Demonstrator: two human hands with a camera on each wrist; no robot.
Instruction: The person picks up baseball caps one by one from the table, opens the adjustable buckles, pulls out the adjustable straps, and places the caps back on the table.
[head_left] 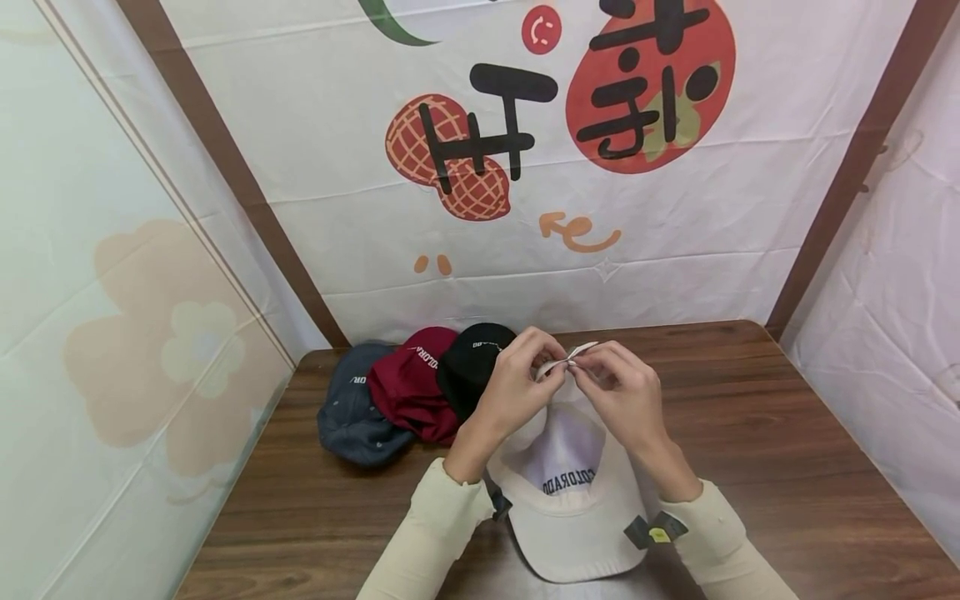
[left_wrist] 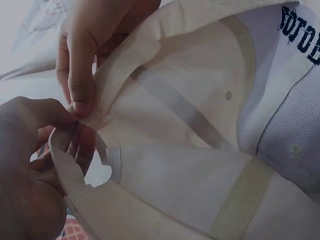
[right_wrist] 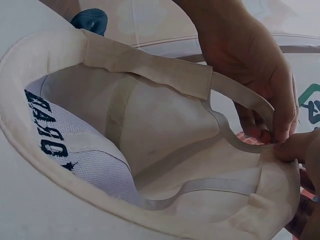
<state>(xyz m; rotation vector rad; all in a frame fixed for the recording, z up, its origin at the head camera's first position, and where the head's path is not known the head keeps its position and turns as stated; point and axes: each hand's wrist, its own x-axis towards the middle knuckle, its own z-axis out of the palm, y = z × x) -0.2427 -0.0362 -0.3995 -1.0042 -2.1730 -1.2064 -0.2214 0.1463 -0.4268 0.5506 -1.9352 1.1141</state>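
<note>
A cream baseball cap point(head_left: 577, 546) is held inside-up over the table, its brim toward me and the COLORADO lettering showing reversed inside. My left hand point(head_left: 517, 379) pinches the cap's narrow back strap point(right_wrist: 245, 95) between thumb and fingers. Opposite it, my right hand point(head_left: 622, 392) pinches the other side of the back closure, and the fingertips of both hands meet there. In the left wrist view an opening shows beneath the strap. The exact fastening point is covered by the fingertips.
To the left on the wooden table point(head_left: 757, 467) lie a dark blue cap point(head_left: 356, 425), a maroon cap point(head_left: 408, 392) and a black cap point(head_left: 472, 367), overlapping in a row. A printed white cloth point(head_left: 337, 225) hangs behind the table.
</note>
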